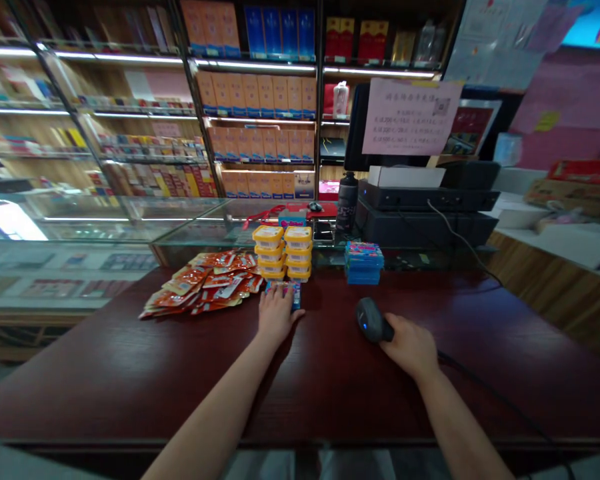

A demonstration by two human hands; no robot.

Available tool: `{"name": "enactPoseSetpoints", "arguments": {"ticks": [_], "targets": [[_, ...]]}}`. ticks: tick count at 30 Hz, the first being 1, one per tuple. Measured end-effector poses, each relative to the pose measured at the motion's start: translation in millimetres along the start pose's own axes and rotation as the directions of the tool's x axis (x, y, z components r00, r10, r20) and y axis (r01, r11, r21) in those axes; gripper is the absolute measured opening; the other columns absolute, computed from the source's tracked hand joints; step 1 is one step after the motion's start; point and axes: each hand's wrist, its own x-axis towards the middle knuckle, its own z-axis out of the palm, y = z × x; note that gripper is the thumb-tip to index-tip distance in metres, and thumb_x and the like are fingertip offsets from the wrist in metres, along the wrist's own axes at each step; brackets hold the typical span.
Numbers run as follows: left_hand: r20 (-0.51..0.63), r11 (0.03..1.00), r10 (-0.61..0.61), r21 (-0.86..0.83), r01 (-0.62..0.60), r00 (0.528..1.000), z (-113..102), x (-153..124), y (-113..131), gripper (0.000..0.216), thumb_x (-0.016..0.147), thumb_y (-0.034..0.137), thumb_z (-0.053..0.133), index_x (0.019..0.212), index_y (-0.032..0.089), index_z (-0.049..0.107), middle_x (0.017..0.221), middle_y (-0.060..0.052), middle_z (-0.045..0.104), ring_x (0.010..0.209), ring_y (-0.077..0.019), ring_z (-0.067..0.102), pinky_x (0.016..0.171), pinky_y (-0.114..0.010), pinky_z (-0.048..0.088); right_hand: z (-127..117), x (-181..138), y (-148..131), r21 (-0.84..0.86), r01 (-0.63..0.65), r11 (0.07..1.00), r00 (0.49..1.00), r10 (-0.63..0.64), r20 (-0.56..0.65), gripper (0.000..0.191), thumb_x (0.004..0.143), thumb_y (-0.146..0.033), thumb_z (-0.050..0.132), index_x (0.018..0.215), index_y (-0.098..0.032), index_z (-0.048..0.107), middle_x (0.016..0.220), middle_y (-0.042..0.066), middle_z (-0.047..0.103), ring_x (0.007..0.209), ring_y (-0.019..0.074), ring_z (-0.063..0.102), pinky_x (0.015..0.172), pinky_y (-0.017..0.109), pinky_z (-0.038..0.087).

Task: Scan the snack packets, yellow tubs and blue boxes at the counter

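Observation:
My left hand [276, 315] lies on a small blue packet [296, 297] with colourful print, its fingers stretched over the top and its thumb out to the side. In my right hand [411, 343] is the handle of a dark barcode scanner [369, 320], with a small blue light showing. The scanner's head points away from me, to the left. Just behind my left hand, yellow-lidded tubs [284, 252] stand in two stacks. A heap of orange-red foil pouches [207, 283] lies left of them. Further right sits a neat stack of blue packets [363, 262].
The dark red wooden counter [130, 380] carries everything, with a glass ledge behind it. A black bottle [347, 203] stands beside black equipment [410, 227] and a monitor bearing a paper sign [410, 117]. The scanner's cord [500, 393] trails right. Shelves of boxes [260, 97] fill the back.

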Motion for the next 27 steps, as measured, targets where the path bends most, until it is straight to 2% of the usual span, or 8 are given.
{"name": "enactPoseSetpoints", "arguments": {"ticks": [6, 9, 12, 14, 18, 21, 24, 27], "targets": [[0.112, 0.982, 0.185, -0.051, -0.18, 0.976, -5.1, 7.8, -7.2, 0.034, 0.083, 0.016, 0.057, 0.117, 0.018, 0.06, 0.106, -0.015, 0.068, 0.102, -0.0277, 0.062, 0.089, -0.039, 0.046, 1.0, -3.4, -0.3, -0.026, 0.023, 0.999, 0.999, -0.025, -0.043, 0.017, 0.079, -0.033, 0.056, 0.093, -0.024, 0.061, 0.09, 0.003, 0.069, 0.08, 0.0206, 0.065, 0.061, 0.028, 0.033], [0.068, 0.965, 0.241, -0.122, -0.231, 0.968, -8.9, 6.6, -10.7, 0.036, 0.087, 0.025, 0.055, 0.122, 0.021, 0.058, 0.105, -0.015, 0.068, 0.101, -0.0275, 0.063, 0.089, -0.04, 0.046, 2.1, -3.7, -0.1, -0.037, 0.036, 0.999, 0.998, -0.038, -0.054, 0.018, 0.079, -0.032, 0.056, 0.094, -0.024, 0.061, 0.09, 0.003, 0.069, 0.079, 0.0204, 0.065, 0.06, 0.028, 0.034], [0.002, 0.943, 0.29, -0.169, -0.286, 0.957, -5.2, 5.1, -9.8, 0.057, 0.074, 0.041, 0.071, 0.125, 0.024, 0.055, 0.126, -0.015, 0.059, 0.12, -0.0322, 0.051, 0.101, -0.047, 0.037, 2.8, -3.7, -0.4, -0.045, 0.033, 0.998, 0.998, -0.036, -0.057, 0.02, 0.079, -0.032, 0.056, 0.096, -0.024, 0.061, 0.089, 0.004, 0.07, 0.079, 0.0209, 0.065, 0.06, 0.028, 0.035], [0.019, 0.942, 0.293, -0.175, -0.286, 0.956, 0.0, 6.3, -6.8, 0.06, 0.068, 0.042, 0.076, 0.123, 0.024, 0.057, 0.128, -0.015, 0.057, 0.121, -0.0325, 0.05, 0.103, -0.049, 0.034, 2.7, -3.9, -0.8, -0.054, 0.027, 0.998, 0.998, -0.03, -0.055, 0.021, 0.079, -0.032, 0.056, 0.097, -0.024, 0.061, 0.09, 0.004, 0.07, 0.079, 0.0212, 0.065, 0.061, 0.028, 0.035], [0.064, 0.939, 0.319, -0.159, -0.306, 0.946, 3.5, 11.7, -1.1, 0.033, 0.075, 0.028, 0.071, 0.107, 0.021, 0.064, 0.105, -0.013, 0.066, 0.102, -0.0277, 0.059, 0.091, -0.042, 0.042, 2.1, -4.5, -1.2, -0.053, 0.022, 0.998, 0.998, -0.025, -0.051, 0.021, 0.08, -0.034, 0.055, 0.097, -0.024, 0.061, 0.09, 0.003, 0.07, 0.079, 0.0215, 0.065, 0.06, 0.028, 0.034], [-0.014, 0.919, 0.361, -0.162, -0.359, 0.932, -5.4, 12.1, -1.6, 0.017, 0.082, 0.022, 0.06, 0.098, 0.02, 0.067, 0.096, -0.01, 0.067, 0.094, -0.024, 0.06, 0.085, -0.038, 0.044, 2.3, -4.6, -0.8, -0.043, 0.028, 0.999, 0.998, -0.03, -0.056, 0.019, 0.08, -0.034, 0.055, 0.094, -0.024, 0.061, 0.09, 0.004, 0.07, 0.079, 0.0214, 0.065, 0.06, 0.028, 0.034], [-0.246, 0.922, 0.263, -0.22, -0.318, 0.933, -16.4, 9.2, -7.6, 0.018, 0.087, 0.026, 0.054, 0.099, 0.023, 0.067, 0.094, -0.008, 0.065, 0.093, -0.0221, 0.057, 0.084, -0.037, 0.044, 3.6, -3.9, -0.1, -0.038, 0.03, 0.999, 0.998, -0.033, -0.061, 0.016, 0.08, -0.034, 0.055, 0.091, -0.024, 0.06, 0.087, 0.003, 0.07, 0.078, 0.0208, 0.065, 0.06, 0.028, 0.033], [-0.434, 0.874, -0.046, -0.454, -0.174, 0.9, -16.7, 8.6, -16.9, 0.016, 0.088, 0.03, 0.053, 0.095, 0.022, 0.065, 0.091, -0.006, 0.061, 0.089, -0.0199, 0.057, 0.081, -0.035, 0.047, 5.4, -2.5, 1.1, -0.04, 0.031, 0.999, 0.997, -0.033, -0.063, 0.017, 0.079, -0.034, 0.055, 0.092, -0.025, 0.06, 0.089, 0.003, 0.07, 0.08, 0.0206, 0.065, 0.06, 0.027, 0.033]]}}
